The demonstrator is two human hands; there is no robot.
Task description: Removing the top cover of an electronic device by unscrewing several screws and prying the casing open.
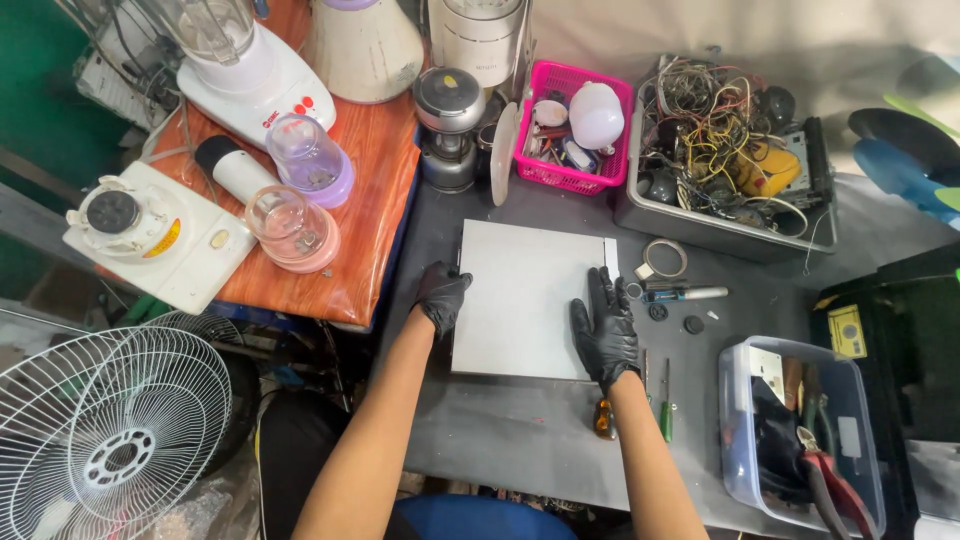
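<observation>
A: Dark grey counter (520, 430), cluttered at the edges, green wall off to the left. Where are the hands?

B: Both in black gloves, flat on a pale grey board (525, 295) lying square in the middle of the counter. Left hand (440, 295) on the board's left edge, fingers (432, 278) curled loosely over it, not clamped. Right hand (606, 330) near the right edge, fingers (603, 288) spread open and pressed flat on top.

A: And just around the board?

B: To the right, a roll of tape (665, 258), a white marker pen (690, 293), two small black knobs (675, 318). Below the right wrist, an amber-handled screwdriver (604, 418) and a green-handled one (666, 415), side by side.

A: Further out?

B: Pink basket (560, 175) of small parts behind the board, beside it a grey tray (650, 215) full of tangled wires. Clear plastic tub (740, 440) at the right with red-handled pliers (830, 485) inside. Left, a wooden table (370, 220) carrying blender bases and jars, touching the counter's side. White fan guard (110, 440) low at the far left
</observation>
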